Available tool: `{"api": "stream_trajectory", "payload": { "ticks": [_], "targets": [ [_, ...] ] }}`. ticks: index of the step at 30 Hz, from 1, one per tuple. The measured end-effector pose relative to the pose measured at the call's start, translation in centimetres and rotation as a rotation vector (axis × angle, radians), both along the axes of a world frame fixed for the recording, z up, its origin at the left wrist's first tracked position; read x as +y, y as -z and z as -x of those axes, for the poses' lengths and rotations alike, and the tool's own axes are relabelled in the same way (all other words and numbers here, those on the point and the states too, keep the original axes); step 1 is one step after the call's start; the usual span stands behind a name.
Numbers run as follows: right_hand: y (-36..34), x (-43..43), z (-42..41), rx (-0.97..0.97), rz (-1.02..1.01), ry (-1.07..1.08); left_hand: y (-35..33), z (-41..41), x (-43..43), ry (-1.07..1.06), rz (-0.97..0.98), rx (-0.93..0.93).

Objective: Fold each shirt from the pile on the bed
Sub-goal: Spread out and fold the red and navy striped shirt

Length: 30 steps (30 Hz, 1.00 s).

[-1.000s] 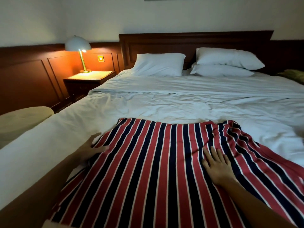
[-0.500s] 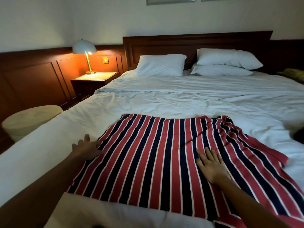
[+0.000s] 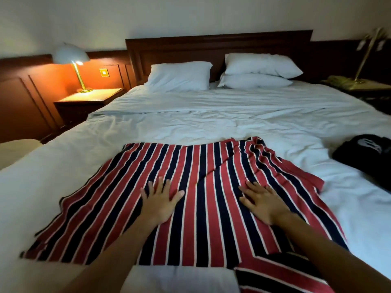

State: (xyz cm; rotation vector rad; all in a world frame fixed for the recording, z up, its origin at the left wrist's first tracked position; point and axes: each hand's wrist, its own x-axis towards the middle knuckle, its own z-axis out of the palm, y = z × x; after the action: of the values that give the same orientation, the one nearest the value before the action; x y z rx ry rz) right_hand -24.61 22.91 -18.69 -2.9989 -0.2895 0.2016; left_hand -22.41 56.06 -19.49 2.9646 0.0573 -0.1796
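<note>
A shirt with red, navy and white stripes (image 3: 190, 166) lies spread out on the white bed (image 3: 211, 121), its right side rumpled and folded over itself. My left hand (image 3: 159, 199) presses flat on the middle of the shirt, fingers spread. My right hand (image 3: 262, 200) lies flat on the shirt to the right of it, fingers straight. A striped sleeve or flap (image 3: 275, 275) lies near the bottom edge under my right forearm. A black garment with a white print (image 3: 368, 157) sits on the bed at the far right.
Three white pillows (image 3: 179, 76) lean against the dark wooden headboard (image 3: 211, 43). A lit lamp (image 3: 73, 60) stands on the left nightstand (image 3: 88, 98). A brass lamp (image 3: 368, 53) stands on the right nightstand. A pale round stool (image 3: 17, 151) is at the left.
My left hand has moved from the shirt's left edge to its middle. My right hand stays flat on the shirt. The view has shifted right, bringing the black garment into sight.
</note>
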Motion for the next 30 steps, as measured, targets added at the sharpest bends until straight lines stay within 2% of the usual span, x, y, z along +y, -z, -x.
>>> {"api": "stream_trajectory", "payload": {
  "ticks": [3, 5, 7, 8, 10, 13, 17, 21, 26, 28, 30],
  "targets": [
    [-0.7, -2.7, -0.8, -0.149, -0.230, 0.085, 1.0, -0.4, -7.1, 0.254, 0.119, -0.033],
    [-1.2, -5.0, -2.5, -0.329, -0.373, 0.180, 1.7, -1.7, -9.7, 0.304, 0.122, -0.055],
    [-1.6, -7.8, -5.0, -0.465, -0.331, 0.279, 2.5, -3.5, -11.2, 0.294, 0.121, -0.066],
    [-1.5, -9.5, -6.5, -0.467, -0.279, 0.334, 2.8, -4.5, -11.6, 0.280, 0.115, -0.071],
    [-1.3, -12.0, -9.1, -0.331, -0.199, 0.438, 3.3, -6.3, -12.2, 0.254, 0.104, -0.089],
    [-0.4, -13.3, -11.9, -0.100, -0.121, 0.326, 3.6, -8.9, -13.0, 0.218, 0.115, -0.110],
    [0.3, -13.5, -12.8, -0.143, 0.068, 0.121, 3.8, -12.4, -13.4, 0.172, 0.158, -0.105],
    [0.1, -16.6, -11.6, -0.183, 0.281, 0.262, 4.1, -15.6, -13.2, 0.135, 0.172, -0.112],
    [-1.6, -16.0, -12.8, -0.007, 0.516, 0.442, 4.3, -18.2, -13.2, 0.098, 0.129, -0.096],
    [-3.5, -14.5, -14.9, 0.015, 0.540, 0.449, 4.4, -19.1, -13.0, 0.097, 0.133, -0.088],
    [-4.7, -13.0, -17.8, -0.115, 0.433, 0.361, 4.4, -19.9, -12.6, 0.112, 0.139, -0.091]
  ]
}}
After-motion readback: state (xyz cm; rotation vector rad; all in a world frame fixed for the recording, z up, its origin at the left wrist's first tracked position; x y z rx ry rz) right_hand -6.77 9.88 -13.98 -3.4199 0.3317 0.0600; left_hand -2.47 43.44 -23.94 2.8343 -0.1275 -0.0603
